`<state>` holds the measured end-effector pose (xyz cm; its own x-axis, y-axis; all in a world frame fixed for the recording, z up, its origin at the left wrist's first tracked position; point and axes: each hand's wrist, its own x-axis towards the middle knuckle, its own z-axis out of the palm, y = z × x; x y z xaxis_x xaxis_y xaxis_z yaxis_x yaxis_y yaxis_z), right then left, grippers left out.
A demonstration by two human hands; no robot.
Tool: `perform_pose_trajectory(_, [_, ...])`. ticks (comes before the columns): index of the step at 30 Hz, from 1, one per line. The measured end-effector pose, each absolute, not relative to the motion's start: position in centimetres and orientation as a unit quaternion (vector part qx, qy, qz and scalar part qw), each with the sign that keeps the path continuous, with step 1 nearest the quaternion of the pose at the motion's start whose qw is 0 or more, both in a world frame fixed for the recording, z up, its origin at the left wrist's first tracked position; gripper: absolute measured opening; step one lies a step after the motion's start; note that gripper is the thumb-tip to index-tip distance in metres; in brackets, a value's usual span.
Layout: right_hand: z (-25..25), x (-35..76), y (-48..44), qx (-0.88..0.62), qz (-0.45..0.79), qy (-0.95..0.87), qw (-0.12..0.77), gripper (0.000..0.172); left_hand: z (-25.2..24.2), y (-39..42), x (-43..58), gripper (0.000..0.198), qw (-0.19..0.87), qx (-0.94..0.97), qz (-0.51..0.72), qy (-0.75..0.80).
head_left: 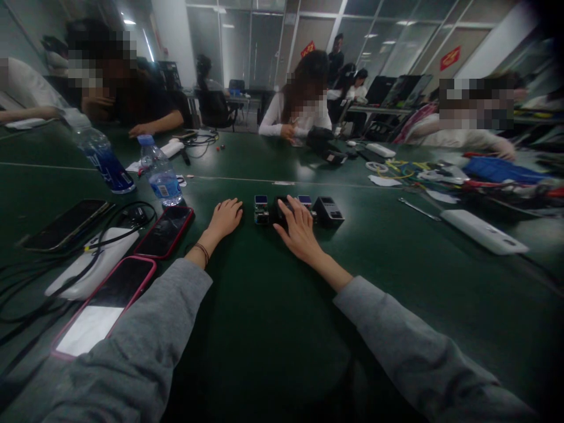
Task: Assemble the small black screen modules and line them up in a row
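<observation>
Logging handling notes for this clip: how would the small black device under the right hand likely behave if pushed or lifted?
The small black device looks boxy and rigid, so it would probably slide flat on the green table rather than roll or tip. It is smaller than the right hand resting on it, so likely light.

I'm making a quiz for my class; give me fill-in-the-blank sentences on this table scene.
The left hand lies flat on the ___ table. The right hand covers a small ___ device. The phone nearest the left hand has a ___ case.
Missing words: green; black; red.
</observation>
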<state>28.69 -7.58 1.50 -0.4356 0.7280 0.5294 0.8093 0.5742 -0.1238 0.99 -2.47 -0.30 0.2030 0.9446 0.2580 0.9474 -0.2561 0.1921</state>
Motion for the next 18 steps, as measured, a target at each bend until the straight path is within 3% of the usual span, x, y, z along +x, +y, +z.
perform_pose_trajectory(5, [0.8, 32.0, -7.0, -0.521, -0.086, -0.787, 0.32, 0.066, -0.4, -2.3, 0.8, 0.047, -0.001, -0.776, -0.159, -0.61])
perform_pose_trajectory(12, [-0.3, 34.1, -6.4, -0.516, -0.027, -0.818, 0.251, 0.06, -0.3, -2.4, 0.9, 0.048, -0.005, -0.776, -0.158, -0.61])
perform_pose_trajectory(18, [-0.4, 33.6, -6.5, -0.519, -0.025, -0.812, 0.264, 0.062, -0.4, -2.1, 0.7, 0.049, -0.007, -0.776, -0.15, -0.612])
